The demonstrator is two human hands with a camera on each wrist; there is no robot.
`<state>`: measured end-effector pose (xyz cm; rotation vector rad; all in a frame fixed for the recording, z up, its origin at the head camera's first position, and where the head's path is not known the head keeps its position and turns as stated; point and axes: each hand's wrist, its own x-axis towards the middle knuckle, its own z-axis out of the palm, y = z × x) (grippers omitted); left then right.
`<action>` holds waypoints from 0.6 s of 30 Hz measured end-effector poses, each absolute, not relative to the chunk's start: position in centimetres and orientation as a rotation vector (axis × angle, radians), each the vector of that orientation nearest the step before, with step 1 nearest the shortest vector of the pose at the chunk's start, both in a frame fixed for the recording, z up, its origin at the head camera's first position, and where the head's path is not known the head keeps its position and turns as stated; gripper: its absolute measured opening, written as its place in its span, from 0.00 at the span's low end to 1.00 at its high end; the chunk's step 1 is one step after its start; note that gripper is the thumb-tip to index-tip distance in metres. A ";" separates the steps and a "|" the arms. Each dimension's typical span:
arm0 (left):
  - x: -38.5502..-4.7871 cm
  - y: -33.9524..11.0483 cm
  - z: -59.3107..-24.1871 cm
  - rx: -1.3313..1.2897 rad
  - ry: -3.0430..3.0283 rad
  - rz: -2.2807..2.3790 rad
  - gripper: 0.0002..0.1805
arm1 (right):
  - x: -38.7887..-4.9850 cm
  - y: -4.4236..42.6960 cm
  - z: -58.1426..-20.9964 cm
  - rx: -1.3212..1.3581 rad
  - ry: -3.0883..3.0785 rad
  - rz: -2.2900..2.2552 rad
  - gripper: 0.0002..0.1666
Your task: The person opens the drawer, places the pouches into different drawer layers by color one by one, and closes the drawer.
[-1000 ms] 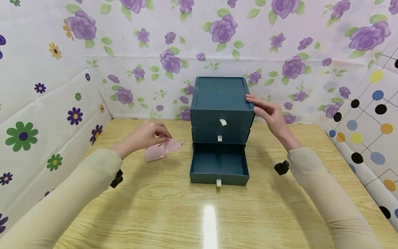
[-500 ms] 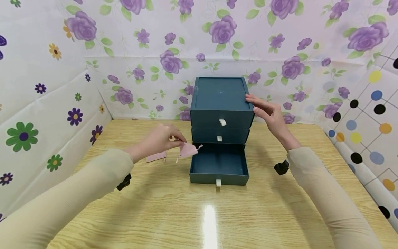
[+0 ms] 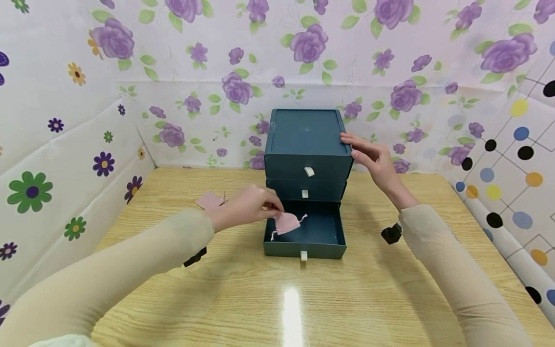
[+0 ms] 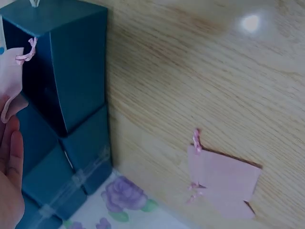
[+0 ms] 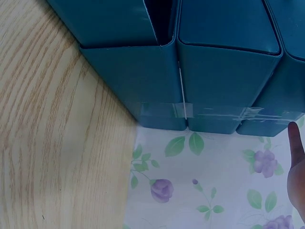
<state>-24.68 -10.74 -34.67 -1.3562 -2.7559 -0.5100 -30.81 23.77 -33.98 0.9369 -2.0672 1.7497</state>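
Observation:
My left hand pinches a small pink drawstring pouch by one edge and holds it over the pulled-out bottom drawer. In the left wrist view the same pouch hangs at the left edge with its knotted cord showing. My right hand rests on the upper right edge of the blue drawer unit, its fingers laid on the top. Other pink pouch fabric lies flat on the table, left of the unit; I cannot tell whether it is one pouch or more.
Two upper drawers, with white pull tabs, are closed. Clear tape spans the unit's sides. The wooden table meets flowered cloth walls at the back and sides. Dark wrist cameras sit under both sleeves.
My left hand has lifted the pouch off the table and carried it right, over the open drawer. The right hand stays on the unit.

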 end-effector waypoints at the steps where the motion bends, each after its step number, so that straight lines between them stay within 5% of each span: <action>1: -24.6 -10.5 -34.7 -1.358 -2.761 -0.494 0.06 | -30.8 23.8 -34.0 0.936 -2.068 1.751 0.22; 18: -26.0 -5.7 -34.2 -1.548 -2.759 -0.302 0.06 | -30.8 23.8 -34.0 0.927 -2.060 1.756 0.22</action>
